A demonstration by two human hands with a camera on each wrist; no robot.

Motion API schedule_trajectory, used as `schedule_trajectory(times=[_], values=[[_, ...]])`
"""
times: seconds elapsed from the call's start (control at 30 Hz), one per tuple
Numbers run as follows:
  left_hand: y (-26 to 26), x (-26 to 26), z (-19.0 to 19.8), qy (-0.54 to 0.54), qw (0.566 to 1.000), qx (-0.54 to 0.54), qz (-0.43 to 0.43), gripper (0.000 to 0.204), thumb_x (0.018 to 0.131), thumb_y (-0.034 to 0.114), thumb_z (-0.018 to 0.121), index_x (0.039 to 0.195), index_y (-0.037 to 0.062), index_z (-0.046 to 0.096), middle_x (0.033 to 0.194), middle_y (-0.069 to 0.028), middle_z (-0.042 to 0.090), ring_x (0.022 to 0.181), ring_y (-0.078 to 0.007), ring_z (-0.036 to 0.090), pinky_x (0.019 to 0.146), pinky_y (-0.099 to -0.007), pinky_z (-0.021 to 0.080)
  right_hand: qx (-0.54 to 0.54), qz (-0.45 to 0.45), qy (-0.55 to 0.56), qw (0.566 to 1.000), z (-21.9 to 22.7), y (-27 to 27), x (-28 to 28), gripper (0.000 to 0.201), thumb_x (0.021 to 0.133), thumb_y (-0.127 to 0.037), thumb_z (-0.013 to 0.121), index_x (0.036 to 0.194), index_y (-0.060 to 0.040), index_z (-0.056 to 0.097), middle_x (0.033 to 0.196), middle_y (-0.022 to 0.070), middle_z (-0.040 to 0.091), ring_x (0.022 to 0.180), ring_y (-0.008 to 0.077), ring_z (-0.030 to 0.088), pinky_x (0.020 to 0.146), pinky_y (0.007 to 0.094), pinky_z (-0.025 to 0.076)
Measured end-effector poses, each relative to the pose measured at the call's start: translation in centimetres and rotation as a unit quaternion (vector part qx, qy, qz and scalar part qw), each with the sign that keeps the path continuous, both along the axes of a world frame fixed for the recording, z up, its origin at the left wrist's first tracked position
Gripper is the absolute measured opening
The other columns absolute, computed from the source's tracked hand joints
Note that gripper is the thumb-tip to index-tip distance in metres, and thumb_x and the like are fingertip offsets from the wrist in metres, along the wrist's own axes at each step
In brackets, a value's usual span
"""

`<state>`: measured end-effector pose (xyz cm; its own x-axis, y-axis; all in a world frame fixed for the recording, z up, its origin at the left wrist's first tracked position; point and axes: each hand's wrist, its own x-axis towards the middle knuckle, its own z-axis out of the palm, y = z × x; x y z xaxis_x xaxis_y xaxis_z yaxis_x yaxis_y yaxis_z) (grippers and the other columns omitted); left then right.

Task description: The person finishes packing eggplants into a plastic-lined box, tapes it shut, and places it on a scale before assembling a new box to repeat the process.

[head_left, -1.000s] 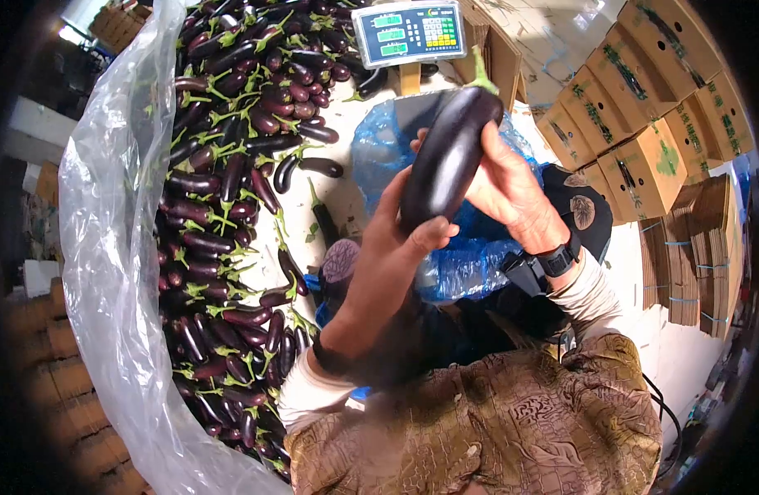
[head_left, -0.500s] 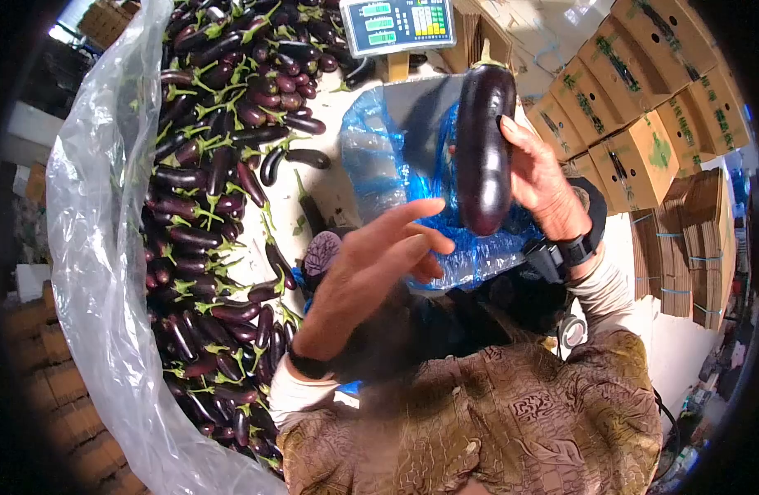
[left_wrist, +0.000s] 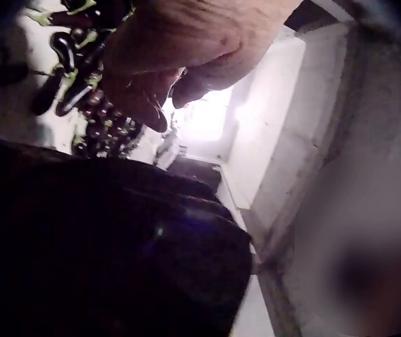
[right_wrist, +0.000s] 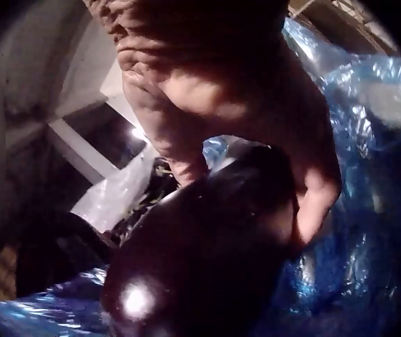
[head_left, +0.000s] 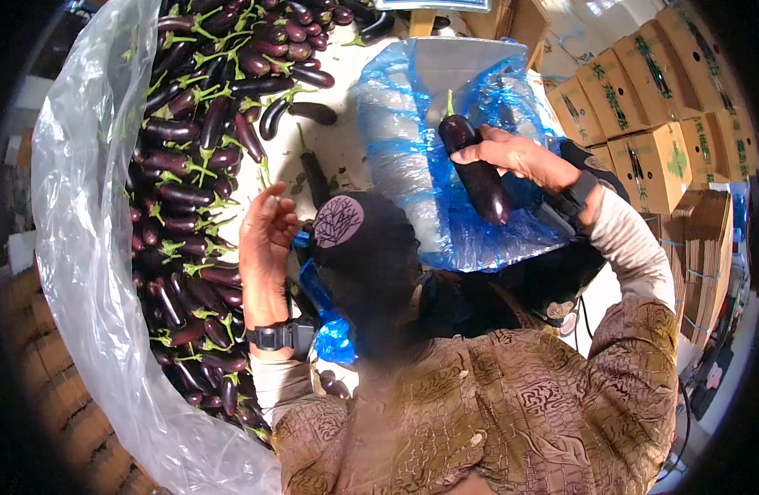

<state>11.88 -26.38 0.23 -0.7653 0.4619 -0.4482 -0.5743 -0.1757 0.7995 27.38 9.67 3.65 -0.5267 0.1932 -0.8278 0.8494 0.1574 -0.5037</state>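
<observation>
My right hand (head_left: 519,157) grips a large dark eggplant (head_left: 484,191) around its middle, over a box lined with blue plastic film (head_left: 404,165). In the right wrist view the thumb and fingers of the hand (right_wrist: 221,98) lie on either side of the glossy eggplant (right_wrist: 193,246). My left hand (head_left: 265,239) holds nothing, its fingers loosely bent, beside the pile of eggplants (head_left: 181,195). Dark in the left wrist view, the left hand (left_wrist: 179,56) hangs near several eggplants (left_wrist: 77,91).
Clear plastic sheeting (head_left: 91,206) borders the pile at the left. A scale display (head_left: 437,4) shows at the top edge. Cardboard boxes (head_left: 651,161) and flattened cartons (head_left: 707,247) stand at the right. One eggplant (head_left: 315,177) lies between pile and lined box.
My left hand let go of the eggplant and moved left to the pile. My right hand lowered the eggplant over the blue-lined box, now gripping it from above.
</observation>
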Motion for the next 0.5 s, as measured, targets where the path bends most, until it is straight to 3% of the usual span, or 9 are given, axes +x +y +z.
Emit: schedule_trajectory(times=[0.13, 0.2, 0.23, 0.27, 0.3, 0.33, 0.37, 0.4, 0.5], values=[[-3.0, 1.4, -6.5, -0.081, 0.994, -0.034, 0.058, 0.028, 0.094, 0.013, 0.061, 0.119, 0.0003, 0.059, 0.087, -0.0075, 0.064, 0.068, -0.0105, 0.058, 0.056, -0.0195, 0.047, 0.057, -0.013, 0.049, 0.997, -7.2, 1.4, -0.9, 0.056, 0.079, -0.043, 0.073, 0.119, -0.0056, 0.059, 0.098, 0.0069, 0.061, 0.090, 0.0178, 0.057, 0.072, 0.0311, 0.046], [-6.1, 2.1, -10.6, -0.121, 0.992, 0.024, 0.018, 0.033, 0.092, 0.006, 0.060, 0.121, -0.0055, 0.054, 0.087, -0.0118, 0.065, 0.061, -0.0100, 0.055, 0.051, -0.0196, 0.045, -0.061, -0.025, 0.112, 0.992, -9.2, 1.6, -0.9, 0.051, 0.084, -0.040, 0.070, 0.120, -0.0052, 0.058, 0.096, 0.0079, 0.059, 0.087, 0.0193, 0.056, 0.069, 0.0306, 0.046], [-7.6, 3.1, -13.0, -0.136, 0.989, 0.038, 0.033, 0.033, 0.093, 0.006, 0.055, 0.123, -0.0075, 0.051, 0.089, -0.0131, 0.065, 0.064, -0.0113, 0.057, 0.055, -0.0207, 0.047, 0.042, 0.138, 0.310, 0.940, -13.4, 2.6, -0.1, 0.047, 0.088, -0.038, 0.065, 0.122, -0.0059, 0.056, 0.093, 0.0067, 0.058, 0.083, 0.0179, 0.054, 0.066, 0.0297, 0.044], [-9.0, 4.4, -14.9, -0.099, 0.994, 0.023, 0.030, 0.031, 0.095, 0.010, 0.053, 0.122, -0.0046, 0.054, 0.090, -0.0118, 0.067, 0.068, -0.0127, 0.061, 0.061, -0.0233, 0.050, 0.122, 0.280, 0.504, 0.808, -17.9, 3.2, 0.2, 0.043, 0.093, -0.035, 0.060, 0.125, -0.0066, 0.055, 0.090, 0.0055, 0.057, 0.078, 0.0165, 0.051, 0.063, 0.0287, 0.043], [-8.8, 5.3, -14.6, -0.136, 0.986, -0.065, 0.068, 0.031, 0.088, 0.007, 0.061, 0.119, 0.0004, 0.058, 0.086, -0.0076, 0.066, 0.065, -0.0098, 0.058, 0.055, -0.0213, 0.047, -0.086, 0.039, 0.181, 0.979, -19.5, 2.0, -0.3, 0.041, 0.099, -0.035, 0.049, 0.130, -0.0082, 0.050, 0.100, 0.0041, 0.057, 0.081, 0.0161, 0.051, 0.065, 0.0289, 0.044], [-8.0, 5.9, -12.1, -0.151, 0.973, -0.156, 0.078, 0.030, 0.090, 0.010, 0.061, 0.119, 0.0033, 0.060, 0.091, -0.0091, 0.067, 0.070, -0.0117, 0.060, 0.062, -0.0249, 0.050, 0.021, -0.017, 0.028, 0.999, -18.0, 0.4, -0.8, 0.043, 0.101, -0.037, 0.044, 0.133, -0.0085, 0.047, 0.102, 0.0031, 0.056, 0.078, 0.0168, 0.053, 0.063, 0.0298, 0.044], [-9.6, 6.4, -14.7, -0.140, 0.975, -0.165, 0.054, 0.031, 0.090, 0.015, 0.063, 0.120, 0.0045, 0.060, 0.095, -0.0099, 0.068, 0.075, -0.0141, 0.062, 0.069, -0.0274, 0.051, -0.247, -0.028, 0.315, 0.916, -27.2, 5.4, 4.5, 0.034, 0.095, -0.038, 0.054, 0.113, -0.0097, 0.060, 0.091, -0.0013, 0.062, 0.078, 0.0127, 0.059, 0.064, 0.0356, 0.045], [-10.2, 6.7, -15.0, -0.153, 0.970, -0.179, 0.065, 0.032, 0.091, 0.019, 0.064, 0.119, 0.0035, 0.060, 0.093, -0.0089, 0.067, 0.078, -0.0154, 0.062, 0.071, -0.0286, 0.051, -0.269, -0.007, 0.312, 0.911, -26.4, 2.5, 1.0, 0.034, 0.095, -0.038, 0.054, 0.113, -0.0097, 0.060, 0.091, -0.0013, 0.062, 0.078, 0.0127, 0.059, 0.064, 0.0356, 0.045], [-12.5, 7.0, -15.7, -0.148, 0.961, -0.212, 0.096, 0.031, 0.092, 0.020, 0.063, 0.118, 0.0027, 0.060, 0.093, -0.0081, 0.067, 0.078, -0.0152, 0.062, 0.071, -0.0289, 0.052, -0.200, 0.121, 0.292, 0.927, -26.3, 8.2, 8.3, 0.033, 0.094, -0.035, 0.053, 0.112, -0.0082, 0.060, 0.094, 0.0020, 0.063, 0.080, 0.0166, 0.060, 0.067, 0.0367, 0.046]])
